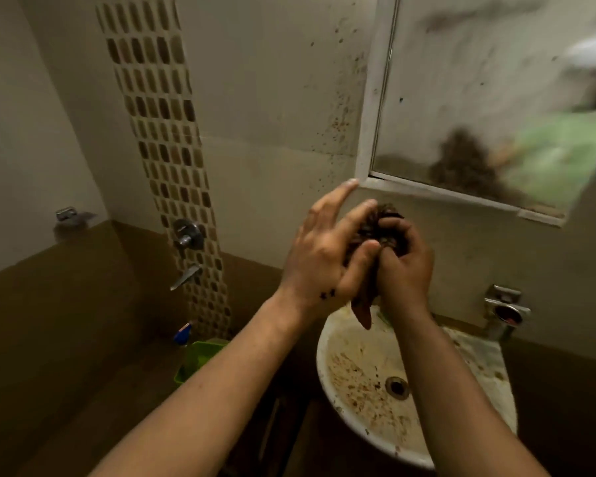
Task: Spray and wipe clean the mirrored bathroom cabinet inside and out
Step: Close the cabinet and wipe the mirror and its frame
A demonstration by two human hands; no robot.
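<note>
Above the stained washbasin, both bare hands met round a dark brown cloth bunched into a wad, with one pointed tail of it hanging down toward the bowl. The right hand gripped the wad from the right side, fingers curled tightly over it. The left hand was looser: its thumb pressed into the near side of the wad and a long finger lay against the far side, so the cloth was pinched between them, while the index finger stood straight and free, its tip just beside the lower left corner of the mirrored cabinet.

That cabinet hung on the wall up and to the right of the hands, door closed, its white frame grimy and the glass streaked and cloudy. A blurred dark clump and a patch of green showed in the mirror. Brown specks dotted the pale wall left of the frame.

Rust-coloured grit lay scattered inside the basin around the drain. A chrome tap stood at the right behind it. Further left, a vertical strip of mosaic tile ran down the wall, carrying a chrome valve and a spout below it. Low in the corner stood a green tub, with the blue head of a spray bottle just beside it.
</note>
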